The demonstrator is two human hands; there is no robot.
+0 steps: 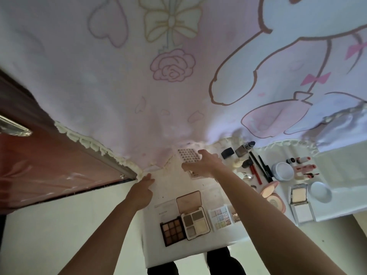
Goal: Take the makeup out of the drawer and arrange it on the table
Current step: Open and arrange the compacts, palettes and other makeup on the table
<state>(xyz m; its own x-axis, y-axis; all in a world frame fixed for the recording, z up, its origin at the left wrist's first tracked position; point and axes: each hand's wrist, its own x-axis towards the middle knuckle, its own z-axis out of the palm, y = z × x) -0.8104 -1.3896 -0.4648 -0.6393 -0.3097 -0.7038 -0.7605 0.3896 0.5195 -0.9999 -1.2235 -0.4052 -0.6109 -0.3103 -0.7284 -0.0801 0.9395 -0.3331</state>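
The sheet (pixel 187 154) lies just far of the right grip (pixel 202 164), whose fingers are spread and empty; the left grip (pixel 142 188) lies flat.

**Pinks, Browns, Pastels**

The cloth (pixel 119 86) before me is pale pink, printed with a pink rose, a cream bow and a brown-outlined white rabbit. My table (pixel 168 187) is white. On it: a black palette (pixel 172 229) of brown and tan squares, a white palette (pixel 195 222) with grey, olive and cream pans, a pastel palette (pixel 220 216), a red pencil (pixel 256 173), a pale blue jar (pixel 283 171).
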